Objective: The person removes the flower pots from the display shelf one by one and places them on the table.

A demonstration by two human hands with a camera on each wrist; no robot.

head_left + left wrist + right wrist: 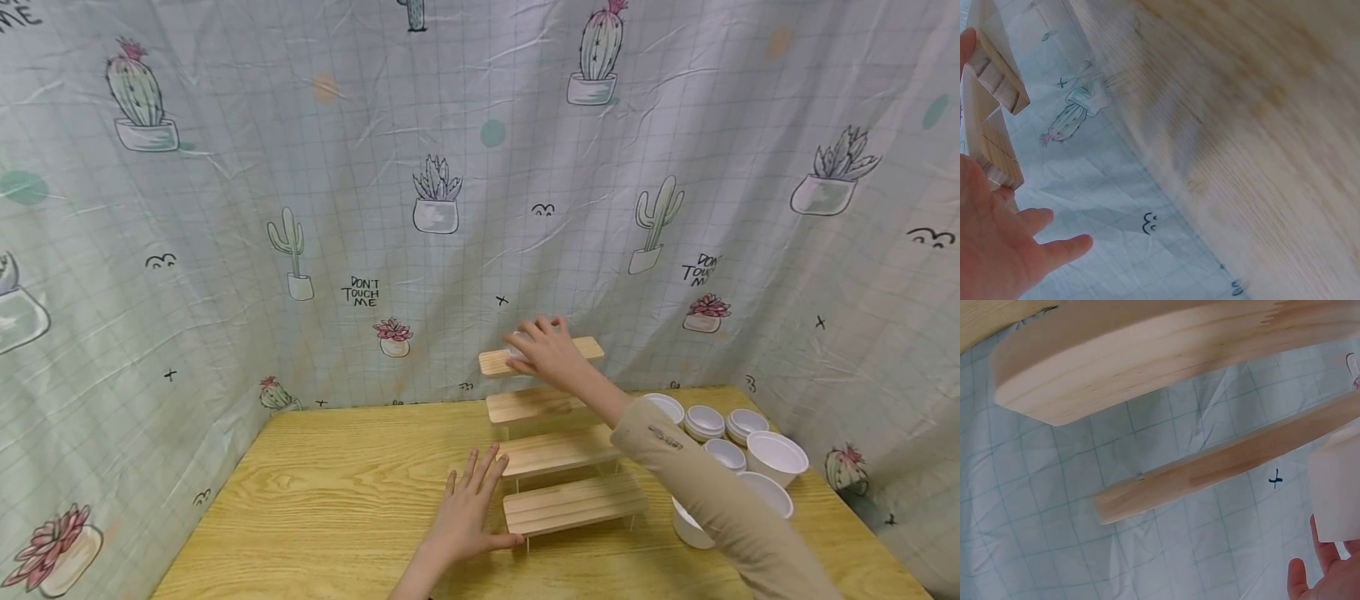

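Observation:
A stepped wooden stand (573, 504) with several plank tiers rises toward the curtain. Above its top plank (588, 348), my right hand (551, 354) grips a small white pot (1338, 484), mostly hidden by the fingers in the head view. Whether the pot touches the plank, I cannot tell. My left hand (465, 517) is at the stand's left side with its fingers spread. Its thumb reaches the front end of the lowest plank, and its fingertips lie by the left end of the plank above. In the left wrist view, the left hand (1000, 237) appears beside the plank ends.
Several white pots (777, 454) stand grouped right of the stand, partly behind the right sleeve (705, 479). Some are small with a ridged rim, others larger. A cactus-print curtain (337, 208) closes off the back and sides of the wood-grain table (322, 492).

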